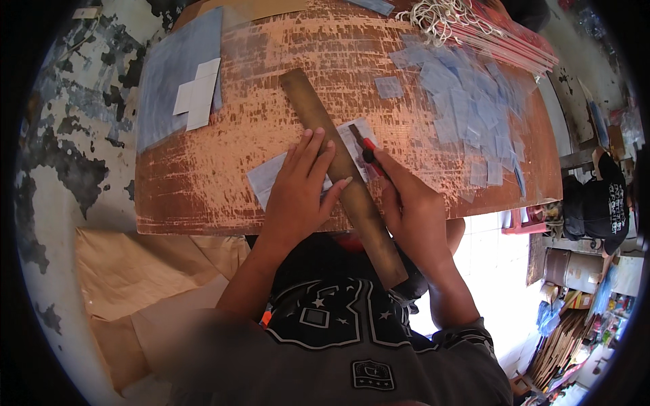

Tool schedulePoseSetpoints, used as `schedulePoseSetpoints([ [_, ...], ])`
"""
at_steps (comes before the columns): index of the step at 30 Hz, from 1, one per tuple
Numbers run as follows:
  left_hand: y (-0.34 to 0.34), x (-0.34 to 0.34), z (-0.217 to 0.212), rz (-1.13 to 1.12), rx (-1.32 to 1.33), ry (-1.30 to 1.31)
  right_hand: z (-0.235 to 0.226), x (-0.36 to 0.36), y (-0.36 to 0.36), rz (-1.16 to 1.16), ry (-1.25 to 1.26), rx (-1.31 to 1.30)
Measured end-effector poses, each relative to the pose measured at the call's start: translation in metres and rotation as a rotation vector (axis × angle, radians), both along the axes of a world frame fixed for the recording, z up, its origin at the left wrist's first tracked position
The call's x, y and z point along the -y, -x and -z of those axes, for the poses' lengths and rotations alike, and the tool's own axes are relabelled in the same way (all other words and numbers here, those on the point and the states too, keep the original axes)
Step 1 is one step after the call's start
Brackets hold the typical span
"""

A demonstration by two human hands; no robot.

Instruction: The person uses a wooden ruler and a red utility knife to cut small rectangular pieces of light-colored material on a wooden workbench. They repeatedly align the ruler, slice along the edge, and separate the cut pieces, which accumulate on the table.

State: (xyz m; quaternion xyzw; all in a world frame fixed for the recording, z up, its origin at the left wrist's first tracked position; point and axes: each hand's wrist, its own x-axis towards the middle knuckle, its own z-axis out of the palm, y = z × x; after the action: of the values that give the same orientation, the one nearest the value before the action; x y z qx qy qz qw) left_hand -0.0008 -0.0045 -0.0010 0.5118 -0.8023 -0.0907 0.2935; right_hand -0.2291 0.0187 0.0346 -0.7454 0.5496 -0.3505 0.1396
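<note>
A long brown straightedge [308, 101] lies slantwise across the table, its near end reaching past the edge toward my body. Beneath it is a pale sheet [267, 174], showing on both sides of the bar. My left hand [301, 186] rests flat on the sheet and the bar, fingers stretched out and pressing down. In my right hand [413, 203] is a red and black utility knife [369, 150], gripped with its dark blade pointing away from me. The blade lies over the sheet's right part, beside the bar; whether it touches the sheet I cannot tell.
Many small translucent bluish pieces [460, 95] are scattered at the table's right. A bundle of red sticks with white cords [487, 34] lies at the far right. Large bluish sheets [172, 81] and white strips [203, 91] lie left on the scratched wooden table [250, 47]. Another person [599, 206] is at right.
</note>
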Motion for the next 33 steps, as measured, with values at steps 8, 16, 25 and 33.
schedulePoseSetpoints([
  [8,0.0,0.0,0.0,0.004,0.005,0.0,-0.001,0.009,-0.013,-0.007,0.06,-0.145],
  [16,-0.001,0.001,-0.001,0.008,0.011,-0.014,-0.015,0.005,-0.014,-0.03,-0.065,-0.264],
  [25,0.0,0.001,-0.003,0.016,0.014,0.002,-0.017,0.007,-0.01,-0.079,-0.022,-0.234],
  [33,-0.001,0.002,-0.004,0.013,0.033,-0.006,-0.045,-0.035,0.001,-0.078,-0.294,-0.253],
])
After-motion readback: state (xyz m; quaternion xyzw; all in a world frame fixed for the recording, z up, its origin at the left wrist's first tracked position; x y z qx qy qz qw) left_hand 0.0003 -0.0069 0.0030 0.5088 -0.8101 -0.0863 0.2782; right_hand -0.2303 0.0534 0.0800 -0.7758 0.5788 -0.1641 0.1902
